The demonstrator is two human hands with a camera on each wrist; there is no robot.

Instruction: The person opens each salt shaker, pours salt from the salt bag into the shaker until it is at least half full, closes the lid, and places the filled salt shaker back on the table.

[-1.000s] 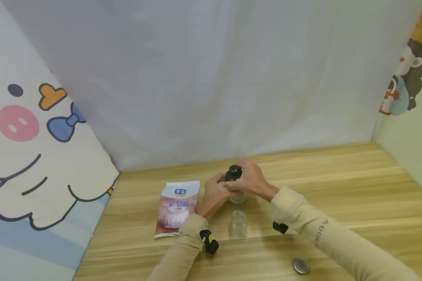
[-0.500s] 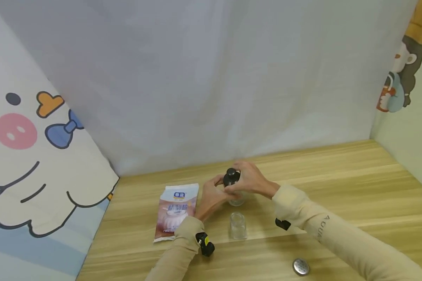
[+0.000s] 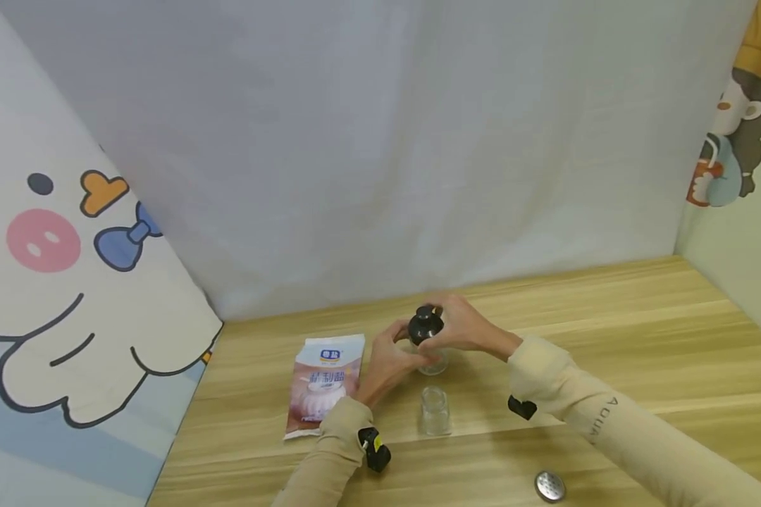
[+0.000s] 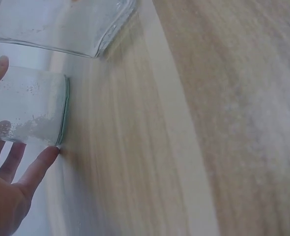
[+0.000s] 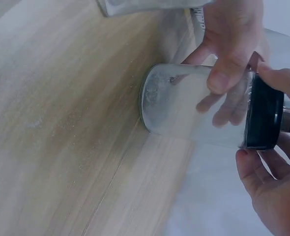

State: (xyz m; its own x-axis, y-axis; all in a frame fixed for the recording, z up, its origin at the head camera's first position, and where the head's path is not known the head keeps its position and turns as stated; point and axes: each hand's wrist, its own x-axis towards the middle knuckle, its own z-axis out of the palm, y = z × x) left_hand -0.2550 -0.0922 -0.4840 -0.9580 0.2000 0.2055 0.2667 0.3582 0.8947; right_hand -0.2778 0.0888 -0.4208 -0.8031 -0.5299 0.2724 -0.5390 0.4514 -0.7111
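A clear glass jar stands upright on the table, with white grains clinging inside. Its black lid has a knob on top. My left hand grips the jar's glass side, thumb across the front and fingers behind, visible through the glass in the right wrist view. My right hand holds the lid by its rim, thumb on one side and fingers on the other. Nearer than the jar stands a small open clear glass bottle; part of this bottle also shows in the left wrist view.
A pink and white packet printed with Chinese characters lies to the left of my left hand. A round metal cap with holes lies at the near right. Behind the wooden table hangs a pale cloth.
My right hand's fingers have shifted round the lid, and more of the lid's top now shows. The jar stays in place between both hands; the head view has shifted slightly.
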